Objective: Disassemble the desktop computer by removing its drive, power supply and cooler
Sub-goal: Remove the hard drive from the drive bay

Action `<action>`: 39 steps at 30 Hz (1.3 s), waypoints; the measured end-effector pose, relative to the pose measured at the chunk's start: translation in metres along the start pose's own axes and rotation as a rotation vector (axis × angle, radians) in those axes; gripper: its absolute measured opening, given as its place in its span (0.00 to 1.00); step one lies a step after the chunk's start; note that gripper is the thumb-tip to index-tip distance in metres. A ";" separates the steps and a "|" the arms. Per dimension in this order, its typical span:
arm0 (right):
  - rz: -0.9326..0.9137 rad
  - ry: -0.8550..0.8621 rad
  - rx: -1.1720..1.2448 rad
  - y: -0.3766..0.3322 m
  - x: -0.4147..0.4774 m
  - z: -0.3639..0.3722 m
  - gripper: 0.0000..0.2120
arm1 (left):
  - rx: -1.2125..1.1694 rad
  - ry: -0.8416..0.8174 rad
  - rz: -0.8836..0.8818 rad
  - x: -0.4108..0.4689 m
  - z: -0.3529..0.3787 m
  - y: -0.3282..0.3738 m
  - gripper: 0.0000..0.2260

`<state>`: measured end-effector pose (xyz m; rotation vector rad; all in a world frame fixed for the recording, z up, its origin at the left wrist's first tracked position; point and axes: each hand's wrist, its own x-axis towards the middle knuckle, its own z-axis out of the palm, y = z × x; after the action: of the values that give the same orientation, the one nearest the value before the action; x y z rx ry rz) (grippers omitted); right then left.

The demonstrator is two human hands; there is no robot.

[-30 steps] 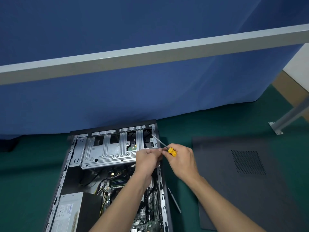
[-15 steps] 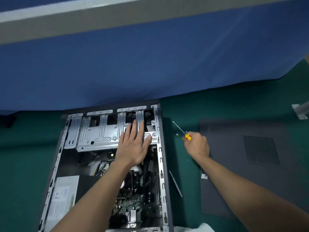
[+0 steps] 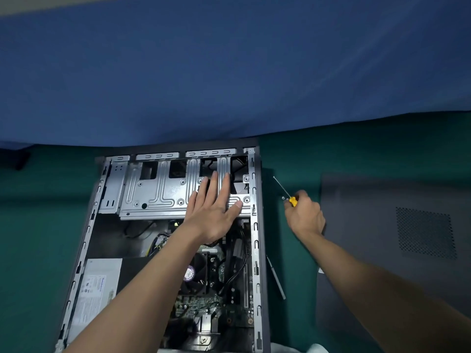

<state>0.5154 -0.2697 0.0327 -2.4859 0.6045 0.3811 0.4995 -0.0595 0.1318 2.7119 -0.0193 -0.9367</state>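
**Hands at the open computer**

Head camera: the computer (image 3: 255,225) lies open on the green mat (image 3: 38,225). The left hand (image 3: 214,212) lies flat on the metal drive cage (image 3: 158,194) at the far end, fingers straight, holding nothing. The right hand (image 3: 305,215) is beside the computer, over the mat, fingers curled round a yellow-handled screwdriver (image 3: 293,201). The power supply (image 3: 94,289) sits in the near left corner. The cooler (image 3: 196,276) sits in the middle.
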 end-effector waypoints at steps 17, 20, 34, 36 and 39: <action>-0.197 -0.065 -0.449 0.023 -0.092 0.013 0.14 | -0.111 0.140 0.058 -0.008 0.004 0.000 0.29; -0.193 -0.067 -0.331 0.007 -0.097 -0.005 0.13 | -0.297 0.307 0.119 -0.022 0.005 -0.002 0.25; -0.141 0.109 0.034 -0.057 -0.163 -0.017 0.18 | -1.855 0.254 -0.306 -0.058 0.038 -0.019 0.12; -0.148 0.135 -0.010 -0.059 -0.163 -0.017 0.17 | -1.930 0.183 -0.247 -0.053 0.032 -0.021 0.23; -0.159 0.155 -0.052 -0.061 -0.163 -0.016 0.16 | -2.024 0.153 -0.225 -0.045 0.029 -0.024 0.28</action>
<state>0.4075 -0.1781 0.1357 -2.6089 0.4577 0.1462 0.4440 -0.0396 0.1308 0.8391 0.7772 -0.2702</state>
